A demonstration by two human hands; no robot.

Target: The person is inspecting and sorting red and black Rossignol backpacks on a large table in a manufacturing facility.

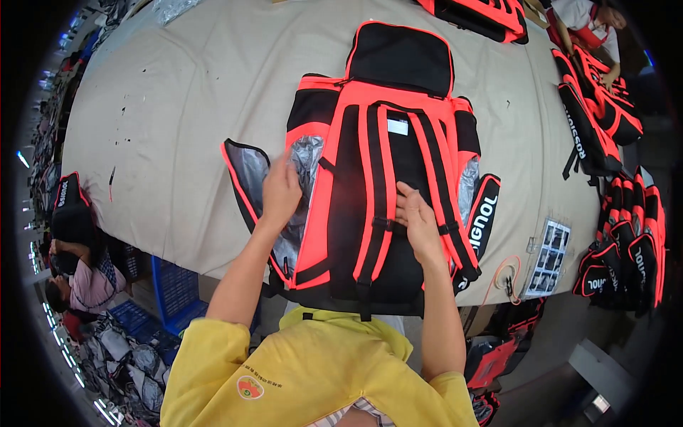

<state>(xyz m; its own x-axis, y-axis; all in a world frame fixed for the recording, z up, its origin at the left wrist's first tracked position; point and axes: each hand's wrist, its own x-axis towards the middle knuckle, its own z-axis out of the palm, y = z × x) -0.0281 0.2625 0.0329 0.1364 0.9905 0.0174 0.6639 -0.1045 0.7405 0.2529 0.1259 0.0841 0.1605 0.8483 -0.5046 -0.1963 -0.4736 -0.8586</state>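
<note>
One black-and-coral backpack (409, 160) lies at the near edge of the worktop (178, 149), wide room leftward; left fingers (290, 169) curl by its silver lining (307, 158), grip unclear; right fingers (411, 203) loosely parted over straps (375, 164).

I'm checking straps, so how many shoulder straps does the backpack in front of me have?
2 visible on the backpack: the left strap, left of your right hand, and the right strap, right of it. More could be hidden underneath.

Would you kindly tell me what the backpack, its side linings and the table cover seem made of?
Backpack: probably synthetic fabric, its black and coral panels looking matte.
Side linings: perhaps foil or metallised film, silvery and crinkled.
Table cover: likely cloth, dull, softly wrinkled.
</note>
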